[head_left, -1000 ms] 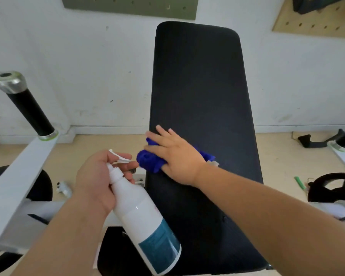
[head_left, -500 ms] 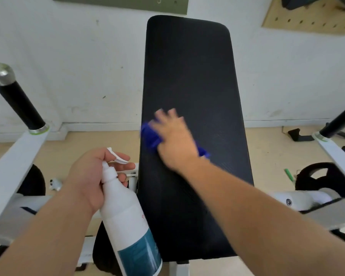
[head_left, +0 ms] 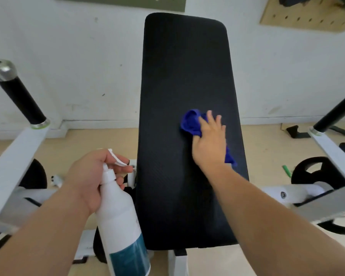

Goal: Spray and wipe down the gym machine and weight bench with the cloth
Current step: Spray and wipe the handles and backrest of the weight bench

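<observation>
A black padded bench back [head_left: 177, 86] runs up the middle of the head view. My right hand [head_left: 209, 144] lies flat with straight fingers on a crumpled blue cloth [head_left: 191, 122] and presses it onto the pad's right half. My left hand [head_left: 88, 178] grips the neck of a white spray bottle [head_left: 120, 222] with a teal label, held to the left of the pad. A finger rests near the bottle's trigger.
White machine arms with black handles stand at the left [head_left: 22, 96] and right [head_left: 335, 114]. Black weight plates [head_left: 317, 172] sit low on the right. A white wall lies behind. A small green item [head_left: 286, 170] lies on the tan floor.
My right hand has swept the blue cloth from the pad's left edge up and across to its right half. The bottle in my left hand has stayed about where it was.
</observation>
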